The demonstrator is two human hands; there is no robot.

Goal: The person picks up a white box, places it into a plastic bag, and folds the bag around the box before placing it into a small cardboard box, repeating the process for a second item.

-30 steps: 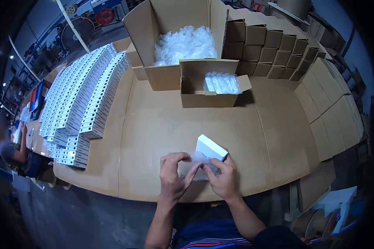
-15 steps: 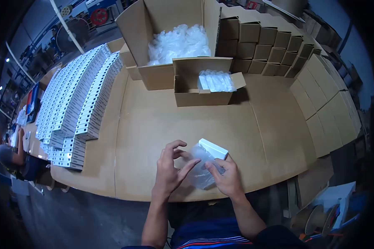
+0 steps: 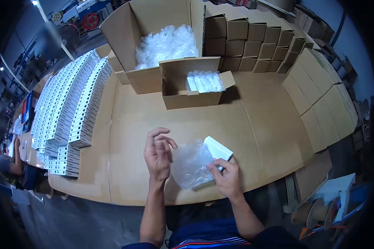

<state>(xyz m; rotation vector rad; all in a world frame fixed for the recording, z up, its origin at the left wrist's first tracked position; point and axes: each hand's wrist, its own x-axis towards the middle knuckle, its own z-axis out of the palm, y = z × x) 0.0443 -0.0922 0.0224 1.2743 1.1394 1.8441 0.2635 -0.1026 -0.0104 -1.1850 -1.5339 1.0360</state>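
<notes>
My right hand grips a small white box near the table's front edge, its thumb and fingers closed on the box's lower part. A clear plastic bag spreads out to the left of the box, its right side meeting the box and my right fingers. To the left of the bag, my left hand is raised with fingers apart and curved, holding nothing. Farther back, an open cardboard box contains white boxes in clear wrap at its right side.
Behind is a large carton filled with clear plastic bags. Stacked white boxes line the table's left. Brown cartons stand at the back right, more at the right. A person sits at far left.
My left hand has moved left and up, away from the bag. The bag now lies more spread out, and the white box is tilted more in my right hand. The view has shifted slightly.
</notes>
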